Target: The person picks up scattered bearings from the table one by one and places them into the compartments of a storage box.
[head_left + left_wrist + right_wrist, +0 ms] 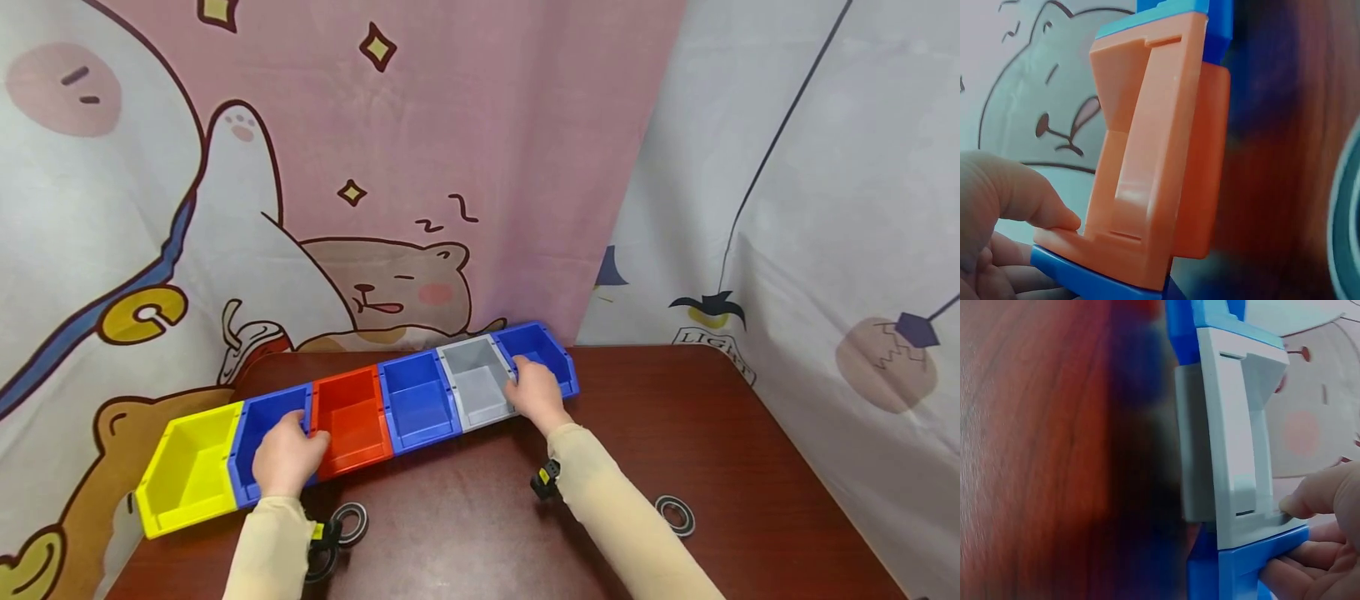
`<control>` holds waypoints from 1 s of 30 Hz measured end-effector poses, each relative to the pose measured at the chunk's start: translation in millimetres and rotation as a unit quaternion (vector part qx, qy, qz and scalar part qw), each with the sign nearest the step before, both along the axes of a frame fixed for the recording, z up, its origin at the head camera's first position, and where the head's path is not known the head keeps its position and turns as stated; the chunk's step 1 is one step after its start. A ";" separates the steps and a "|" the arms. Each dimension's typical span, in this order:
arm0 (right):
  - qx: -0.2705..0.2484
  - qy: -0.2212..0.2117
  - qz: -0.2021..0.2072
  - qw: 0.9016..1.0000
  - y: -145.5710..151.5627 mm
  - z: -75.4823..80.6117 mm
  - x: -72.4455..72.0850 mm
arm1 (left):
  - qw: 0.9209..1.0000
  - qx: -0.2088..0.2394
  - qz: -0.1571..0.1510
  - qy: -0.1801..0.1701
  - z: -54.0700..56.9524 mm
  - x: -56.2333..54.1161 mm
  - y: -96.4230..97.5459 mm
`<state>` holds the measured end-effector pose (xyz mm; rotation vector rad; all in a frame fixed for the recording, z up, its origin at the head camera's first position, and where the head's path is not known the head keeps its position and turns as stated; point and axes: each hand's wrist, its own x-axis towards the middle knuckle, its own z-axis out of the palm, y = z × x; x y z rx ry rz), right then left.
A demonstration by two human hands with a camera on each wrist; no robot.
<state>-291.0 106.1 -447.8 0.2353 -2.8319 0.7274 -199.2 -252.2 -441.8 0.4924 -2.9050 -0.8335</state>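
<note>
A joined row of open plastic bins lies across the back of the table: yellow [197,462], blue [258,421], red [351,427], blue [420,404], grey [477,385] and blue [534,346]. My left hand [288,454] pinches the shared wall between the red bin and the blue one left of it, thumb on the red side. At the other end, my right hand [538,393] grips the wall between the grey bin [1235,437] and the rightmost blue bin [1260,559], with its thumb on the grey side. The bin interiors that show hold nothing.
A ring bearing [351,524] lies by my left wrist, and another ring is partly hidden under the wrist strap. One more bearing [675,516] sits right of my right forearm. A printed curtain [555,167] hangs behind the brown table [465,533].
</note>
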 end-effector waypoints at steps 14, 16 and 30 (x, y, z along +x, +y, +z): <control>-0.013 0.047 -0.026 0.998 81.9 22.1 43.5 | 0.996 0.005 -0.038 0.081 22.1 -0.4 68.0; -0.015 0.054 -0.034 0.998 92.5 23.6 50.8 | 0.995 0.009 -0.042 0.087 22.3 -2.2 78.4; -0.021 0.044 -0.104 0.993 145.6 15.7 79.5 | 0.991 0.028 -0.056 0.120 8.0 -13.3 141.2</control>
